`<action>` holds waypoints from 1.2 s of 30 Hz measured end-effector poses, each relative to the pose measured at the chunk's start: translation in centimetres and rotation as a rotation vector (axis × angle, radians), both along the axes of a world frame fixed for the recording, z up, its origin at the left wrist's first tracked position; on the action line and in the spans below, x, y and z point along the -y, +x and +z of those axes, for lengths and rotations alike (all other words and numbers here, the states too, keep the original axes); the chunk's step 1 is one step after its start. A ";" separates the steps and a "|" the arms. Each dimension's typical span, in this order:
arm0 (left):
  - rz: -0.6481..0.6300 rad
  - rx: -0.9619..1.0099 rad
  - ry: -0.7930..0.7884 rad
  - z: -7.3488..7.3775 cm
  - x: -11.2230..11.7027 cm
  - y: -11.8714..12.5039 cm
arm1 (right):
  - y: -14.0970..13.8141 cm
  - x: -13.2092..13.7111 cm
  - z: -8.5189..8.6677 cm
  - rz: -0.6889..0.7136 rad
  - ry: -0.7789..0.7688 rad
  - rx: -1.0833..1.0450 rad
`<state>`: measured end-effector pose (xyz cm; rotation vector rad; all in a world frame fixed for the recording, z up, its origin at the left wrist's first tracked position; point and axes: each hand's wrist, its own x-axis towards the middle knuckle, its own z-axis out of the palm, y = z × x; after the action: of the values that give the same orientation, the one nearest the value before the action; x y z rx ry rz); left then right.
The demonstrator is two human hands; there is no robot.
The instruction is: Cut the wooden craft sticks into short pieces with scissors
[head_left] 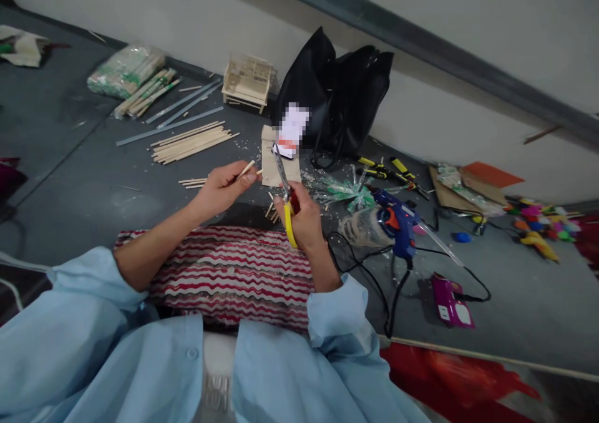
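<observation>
In the left hand (228,184), head view: wooden stick (246,170) pinched between thumb and fingers. Just right of that pinch, right hand (305,216) wrapped around scissors (282,173), tips at phone (284,151). Possible faults: loose pinch, stick slips; stray tips, phone scratched.

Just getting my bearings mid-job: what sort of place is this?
Probably a craft workspace: thin wooden sticks lie on the grey surface with a blue glue gun, and the right hand holds yellow-handled scissors.

Phone (291,131) too pixelated for reading, scissors (284,178) partly hidden by the right hand (305,216)
</observation>
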<state>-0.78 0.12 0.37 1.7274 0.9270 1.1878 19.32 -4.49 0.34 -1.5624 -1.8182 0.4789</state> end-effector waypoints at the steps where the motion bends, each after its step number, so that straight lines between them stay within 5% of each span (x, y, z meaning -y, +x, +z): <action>1: -0.002 0.018 -0.004 -0.1 0.0 0.0 | -0.1 0.1 0.1 0.027 0.010 0.001; 7: -0.061 0.086 -0.023 -0.1 0.1 0.0 | -0.2 0.4 0.4 0.124 0.108 0.045; 15: -0.004 0.187 0.151 -0.3 -0.2 0.3 | -0.1 0.2 -0.3 0.160 0.194 0.120; 36: 0.043 0.157 0.297 -1.0 -0.2 0.4 | -0.1 0.4 -0.6 0.155 0.174 0.182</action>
<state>-0.40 0.30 -0.60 1.8179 0.7242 1.5284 19.20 -4.85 -0.28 -1.3909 -2.0709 0.2458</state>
